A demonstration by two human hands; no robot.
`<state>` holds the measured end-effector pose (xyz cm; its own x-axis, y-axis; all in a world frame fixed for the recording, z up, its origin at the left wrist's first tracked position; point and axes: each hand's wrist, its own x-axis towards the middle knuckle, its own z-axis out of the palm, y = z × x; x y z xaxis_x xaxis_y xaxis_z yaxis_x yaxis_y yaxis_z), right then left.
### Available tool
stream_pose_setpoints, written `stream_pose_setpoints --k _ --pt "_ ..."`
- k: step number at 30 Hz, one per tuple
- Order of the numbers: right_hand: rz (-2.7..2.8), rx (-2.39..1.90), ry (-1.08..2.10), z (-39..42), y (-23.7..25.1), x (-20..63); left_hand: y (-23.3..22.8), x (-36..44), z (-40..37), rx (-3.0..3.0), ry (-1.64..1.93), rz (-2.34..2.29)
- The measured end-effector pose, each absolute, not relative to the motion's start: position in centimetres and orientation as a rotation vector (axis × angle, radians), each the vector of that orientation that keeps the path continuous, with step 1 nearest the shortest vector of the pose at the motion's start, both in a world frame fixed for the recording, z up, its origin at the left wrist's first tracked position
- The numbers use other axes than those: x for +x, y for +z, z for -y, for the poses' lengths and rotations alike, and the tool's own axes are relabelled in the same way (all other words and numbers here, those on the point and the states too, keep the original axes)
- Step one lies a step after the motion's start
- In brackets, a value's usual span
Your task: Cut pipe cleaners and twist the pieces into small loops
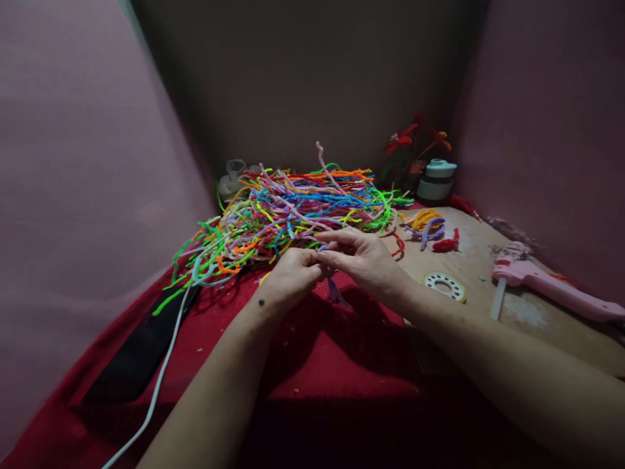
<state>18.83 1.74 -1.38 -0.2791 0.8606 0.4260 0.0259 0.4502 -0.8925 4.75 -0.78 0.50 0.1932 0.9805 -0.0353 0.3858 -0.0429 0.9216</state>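
Pinching: left hand (295,270), right hand (364,257), fingertips together on purple stem (336,293), seemingly unfinished
Red piece (445,245): looks shaped
Pile (303,202): loose

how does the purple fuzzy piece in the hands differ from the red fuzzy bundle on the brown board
The purple fuzzy piece is between the left hand and right hand; the red fuzzy bundle lies on the brown board. The hands partly hide the purple piece; nothing covers the red bundle. Both look fuzzy.
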Motion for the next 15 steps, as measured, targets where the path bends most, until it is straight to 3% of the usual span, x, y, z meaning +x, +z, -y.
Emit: stream_pose_setpoints --k 6,15 --pt "1.688 -0.853 0.749 -1.41 -1.20 19.03 0.30 4.30 0.83 1.415 0.725 -1.217" --pt "1.397 -0.866 1.007 -1.98 -1.67 18.95 0.18 4.86 1.12 1.364 0.828 -1.092"
